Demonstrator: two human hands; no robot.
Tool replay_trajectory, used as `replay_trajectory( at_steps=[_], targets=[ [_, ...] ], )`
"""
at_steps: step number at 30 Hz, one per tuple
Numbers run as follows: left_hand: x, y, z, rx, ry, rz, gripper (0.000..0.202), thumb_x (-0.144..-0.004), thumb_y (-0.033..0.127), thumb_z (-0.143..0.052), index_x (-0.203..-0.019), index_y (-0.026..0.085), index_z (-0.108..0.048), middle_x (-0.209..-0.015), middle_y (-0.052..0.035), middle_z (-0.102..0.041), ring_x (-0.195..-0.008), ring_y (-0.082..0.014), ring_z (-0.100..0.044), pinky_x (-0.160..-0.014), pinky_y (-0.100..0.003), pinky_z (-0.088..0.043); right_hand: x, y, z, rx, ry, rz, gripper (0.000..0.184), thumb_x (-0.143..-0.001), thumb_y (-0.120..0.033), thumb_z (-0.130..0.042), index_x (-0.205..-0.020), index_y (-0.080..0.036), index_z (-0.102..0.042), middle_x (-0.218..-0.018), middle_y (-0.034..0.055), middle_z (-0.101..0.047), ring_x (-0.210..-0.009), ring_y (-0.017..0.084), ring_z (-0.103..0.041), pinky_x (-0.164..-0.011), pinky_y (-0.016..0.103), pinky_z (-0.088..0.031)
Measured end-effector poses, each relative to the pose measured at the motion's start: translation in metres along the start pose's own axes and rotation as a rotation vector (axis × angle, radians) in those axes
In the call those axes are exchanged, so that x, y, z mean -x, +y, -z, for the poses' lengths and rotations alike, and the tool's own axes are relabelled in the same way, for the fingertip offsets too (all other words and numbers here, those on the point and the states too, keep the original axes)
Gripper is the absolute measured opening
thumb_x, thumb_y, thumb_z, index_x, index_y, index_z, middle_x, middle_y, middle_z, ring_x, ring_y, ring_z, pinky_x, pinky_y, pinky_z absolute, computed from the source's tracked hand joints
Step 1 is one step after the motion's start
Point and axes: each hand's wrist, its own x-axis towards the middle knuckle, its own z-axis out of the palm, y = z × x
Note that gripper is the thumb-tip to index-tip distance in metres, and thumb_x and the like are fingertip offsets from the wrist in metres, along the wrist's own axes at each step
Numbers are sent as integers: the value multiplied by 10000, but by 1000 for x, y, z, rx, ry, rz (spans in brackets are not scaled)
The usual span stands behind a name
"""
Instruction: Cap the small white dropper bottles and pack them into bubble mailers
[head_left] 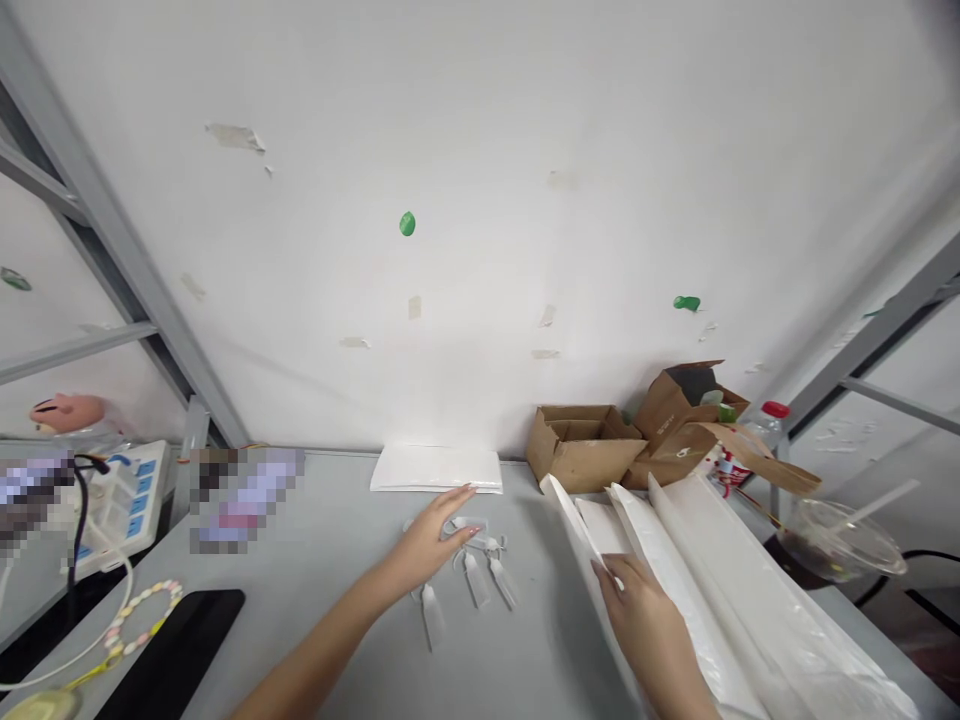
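My left hand [431,540] is held over the middle of the grey table [315,640], fingers stretched out and thumb apart, holding nothing. Under and beside it lie several small translucent tags [474,578] with thin loops; the hand covers some of them. Just beyond the fingertips, a flat white packet [439,468] rests near the wall. On the right, my right hand [637,610] pinches the edge of a white plastic sheet [574,515], which lies in a pile of similar white sheets [750,590]. Whether the sheet is a bag I cannot tell.
Behind the pile stand an open cardboard box [585,460], a brown paper bag [675,420] and a red-capped bottle [769,420]. A plastic cup with a straw [840,545] is at far right. A black phone-like slab [176,650], a bead bracelet [146,615] and a power strip [139,505] lie left.
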Motion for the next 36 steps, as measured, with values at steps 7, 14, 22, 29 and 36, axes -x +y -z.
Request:
replay_trajectory(
  at_steps=[7,14,22,29,36],
  targets=[
    [-3,23,-16,591,123,-61,889,-551,324,-796,-1324,284,-357,-1387,-105,-411,-1243,-273,-409,-978,-379,-381,-12,-60,31,-835,-240,-79,264,-777,-446,-577,-740,-218,-705,-877,68,-691,-846,220,-631,-736,282,-500],
    [1,36,7,844,625,86,460,-546,353,-796,-917,175,-590,-711,-7,-681,-652,-152,-632,-556,-208,-449,-2,-72,-2,-1088,-111,-317,374,-685,-452,-674,-967,-207,-666,-911,71,-667,-826,213,-616,-748,327,-498],
    [20,49,-1,853,1033,-74,465,-742,335,-658,-1183,277,-523,-1225,-63,-584,-1079,-198,-573,-887,-301,-465,33,-100,-27,-1612,-558,-686,464,-600,-503,-748,-933,-188,-674,-926,87,-662,-758,203,-616,-613,308,-479],
    [59,43,-28,727,284,-207,282,-710,418,-654,-893,219,-733,-932,-91,-736,-997,-292,-635,-967,-451,-431,0,-110,-14,-2096,-698,-598,828,-564,-801,-506,-1112,-188,-602,-1227,140,-573,-1156,310,-489,-916,487,-403],
    [62,-7,-3,258,84,-266,270,-770,401,-586,-1029,384,-664,-1158,56,-635,-1226,-258,-456,-1095,-421,-272,-42,-111,2,-1805,-432,-432,485,-665,-454,-694,-1063,-185,-626,-1190,124,-609,-1157,324,-504,-976,497,-369]
  ],
)
